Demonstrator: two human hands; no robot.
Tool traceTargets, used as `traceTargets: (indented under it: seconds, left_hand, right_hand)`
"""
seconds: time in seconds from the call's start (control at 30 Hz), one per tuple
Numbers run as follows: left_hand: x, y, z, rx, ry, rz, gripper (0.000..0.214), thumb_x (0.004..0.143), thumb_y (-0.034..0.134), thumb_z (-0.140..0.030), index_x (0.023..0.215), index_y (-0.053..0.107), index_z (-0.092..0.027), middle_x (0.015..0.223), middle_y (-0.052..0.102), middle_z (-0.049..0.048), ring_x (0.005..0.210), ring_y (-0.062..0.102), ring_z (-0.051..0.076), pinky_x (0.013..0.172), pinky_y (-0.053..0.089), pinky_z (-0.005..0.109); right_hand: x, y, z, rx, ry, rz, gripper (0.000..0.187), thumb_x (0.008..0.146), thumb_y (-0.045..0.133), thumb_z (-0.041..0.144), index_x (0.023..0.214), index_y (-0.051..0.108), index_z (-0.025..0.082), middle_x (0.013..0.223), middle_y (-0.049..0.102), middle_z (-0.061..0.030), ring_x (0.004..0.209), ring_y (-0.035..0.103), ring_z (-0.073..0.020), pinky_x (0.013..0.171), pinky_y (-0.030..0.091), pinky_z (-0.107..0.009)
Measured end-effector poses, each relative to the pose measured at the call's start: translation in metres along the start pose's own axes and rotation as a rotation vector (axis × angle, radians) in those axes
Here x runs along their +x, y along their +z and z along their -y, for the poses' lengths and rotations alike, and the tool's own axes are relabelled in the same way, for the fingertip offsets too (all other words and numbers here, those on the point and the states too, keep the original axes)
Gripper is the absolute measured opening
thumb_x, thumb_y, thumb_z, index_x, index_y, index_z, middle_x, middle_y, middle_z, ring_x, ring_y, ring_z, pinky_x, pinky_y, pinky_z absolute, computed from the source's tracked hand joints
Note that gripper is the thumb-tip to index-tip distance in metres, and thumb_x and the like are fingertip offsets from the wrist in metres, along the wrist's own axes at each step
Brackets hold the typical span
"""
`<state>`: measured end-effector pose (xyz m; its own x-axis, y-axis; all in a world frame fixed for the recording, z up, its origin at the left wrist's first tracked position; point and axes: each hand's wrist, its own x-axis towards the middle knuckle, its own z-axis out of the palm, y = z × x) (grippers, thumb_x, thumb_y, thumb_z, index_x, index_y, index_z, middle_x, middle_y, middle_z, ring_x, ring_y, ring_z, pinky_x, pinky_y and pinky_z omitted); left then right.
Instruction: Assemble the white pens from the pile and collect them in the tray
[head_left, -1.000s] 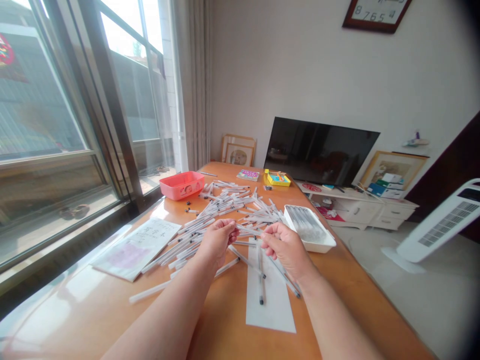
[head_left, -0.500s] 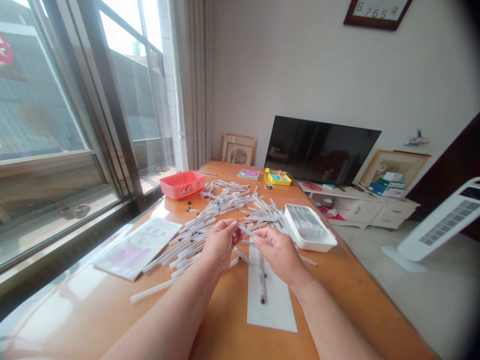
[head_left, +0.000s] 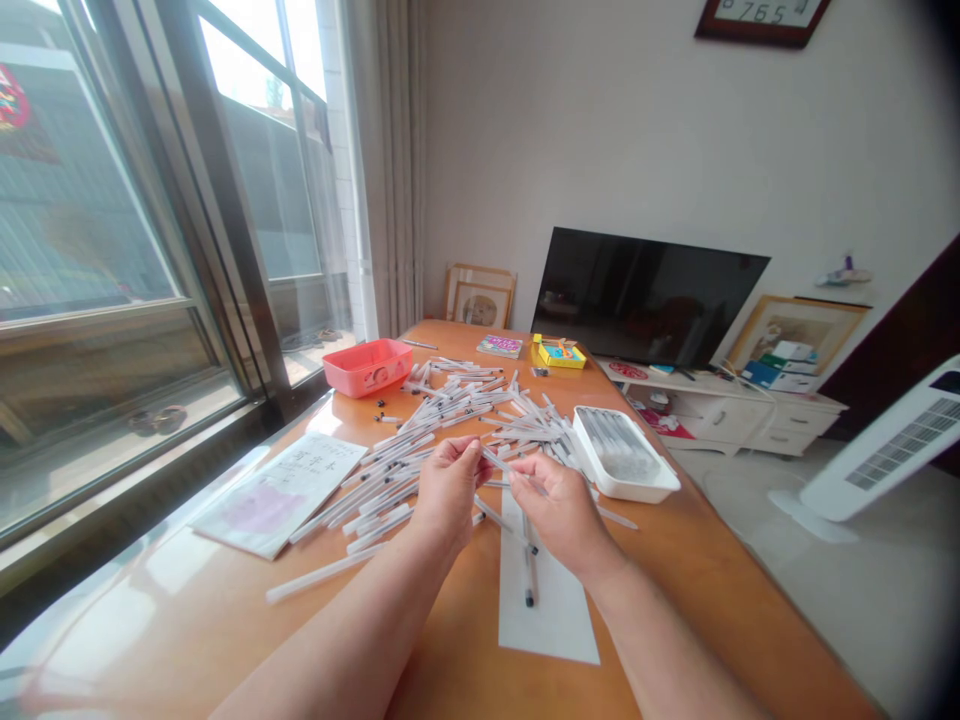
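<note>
**Head view: a pen between my fingertips, 7 6 5 on the clock**

At the centre of the frame I pinch a clear pen (head_left: 495,459) between both hands: my left hand (head_left: 452,490) has its far end, my right hand (head_left: 559,505) its near end, fingers closed on it. On the clock (head_left: 763,22), cut off at upper right, I read 7, 6 and 5. The notebook (head_left: 281,495) at left centre bears large dark characters, too soft to read surely; lettering on the purple booklet (head_left: 500,346) near the top of the table is too small.

The table (head_left: 450,670) is glossy orange-brown wood, bright with window glare at lower left. Loose pens (head_left: 450,408) cover its middle, between a red basket (head_left: 367,370) and a white tray (head_left: 646,491) of more pens. A paper strip (head_left: 551,630) lies below my right hand. Beyond stand a dark television (head_left: 649,295), a grey curtain (head_left: 397,170) and, at far right, a white fan (head_left: 877,450).
</note>
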<state>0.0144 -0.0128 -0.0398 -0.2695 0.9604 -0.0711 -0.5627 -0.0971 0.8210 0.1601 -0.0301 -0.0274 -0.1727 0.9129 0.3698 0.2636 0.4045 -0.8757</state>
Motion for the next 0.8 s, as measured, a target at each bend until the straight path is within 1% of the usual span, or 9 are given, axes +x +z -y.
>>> traceTargets:
  seconds: [0.2,0.33,0.43,0.53,0.6,0.7,0.8]
  left_hand:
    - [-0.001,0.001,0.001,0.020,-0.004,-0.013,0.026,0.076,0.076,-0.028,0.093,0.062,-0.015,0.081,0.071,0.0053,0.065,0.061,0.010,0.068,0.050,0.025]
    - [0.000,0.000,-0.005,0.038,-0.020,-0.006,0.027,0.075,0.076,-0.031,0.092,0.063,-0.015,0.080,0.071,0.0062,0.066,0.064,0.012,0.068,0.051,0.027]
    - [0.000,-0.001,-0.010,0.037,-0.048,0.003,0.029,0.074,0.076,-0.034,0.093,0.064,-0.015,0.078,0.071,0.0068,0.069,0.067,0.016,0.066,0.050,0.027]
    - [0.000,-0.002,-0.014,0.043,-0.059,0.015,0.029,0.072,0.078,-0.028,0.094,0.064,-0.015,0.081,0.071,0.0066,0.069,0.067,0.014,0.062,0.048,0.023]
    - [0.001,-0.003,-0.015,0.058,-0.053,0.024,0.028,0.070,0.079,-0.024,0.092,0.063,-0.015,0.081,0.070,0.0053,0.066,0.065,0.011,0.060,0.047,0.021]
    - [0.003,-0.004,-0.015,0.063,-0.049,0.025,0.023,0.072,0.077,-0.020,0.090,0.062,-0.015,0.079,0.067,0.0036,0.066,0.063,0.010,0.061,0.047,0.020]
    - [0.006,-0.005,-0.016,0.044,-0.048,0.018,0.019,0.075,0.073,-0.015,0.091,0.061,-0.014,0.077,0.066,0.0034,0.066,0.063,0.010,0.062,0.049,0.019]
  right_hand:
    - [0.001,0.002,-0.001,0.032,0.004,0.021,0.016,0.087,0.061,0.033,0.092,0.071,0.021,0.086,0.075,-0.0041,0.080,0.068,-0.0222,0.077,0.051,-0.033]
    - [0.003,0.001,-0.006,0.100,0.030,0.020,0.020,0.086,0.063,0.037,0.092,0.071,0.020,0.080,0.073,-0.0036,0.076,0.066,-0.0211,0.074,0.051,-0.033]
    - [0.005,-0.002,-0.009,0.141,0.058,0.015,0.023,0.085,0.065,0.040,0.093,0.072,0.019,0.077,0.071,-0.0021,0.070,0.062,-0.0180,0.069,0.049,-0.030]
    - [0.006,-0.004,-0.010,0.168,0.099,0.019,0.025,0.084,0.066,0.042,0.094,0.071,0.020,0.069,0.066,0.0017,0.060,0.055,-0.0138,0.060,0.045,-0.026]
    - [0.006,-0.005,-0.011,0.163,0.116,0.023,0.027,0.083,0.068,0.043,0.097,0.070,0.020,0.063,0.061,0.0039,0.056,0.051,-0.0125,0.057,0.042,-0.025]
    - [0.006,-0.008,-0.009,0.179,0.145,0.044,0.032,0.082,0.069,0.043,0.104,0.067,0.020,0.062,0.059,0.0048,0.056,0.053,-0.0125,0.055,0.042,-0.024]
    - [0.006,-0.012,-0.007,0.237,0.199,0.043,0.030,0.084,0.066,0.041,0.105,0.065,0.019,0.066,0.062,0.0032,0.057,0.056,-0.0123,0.054,0.042,-0.022]
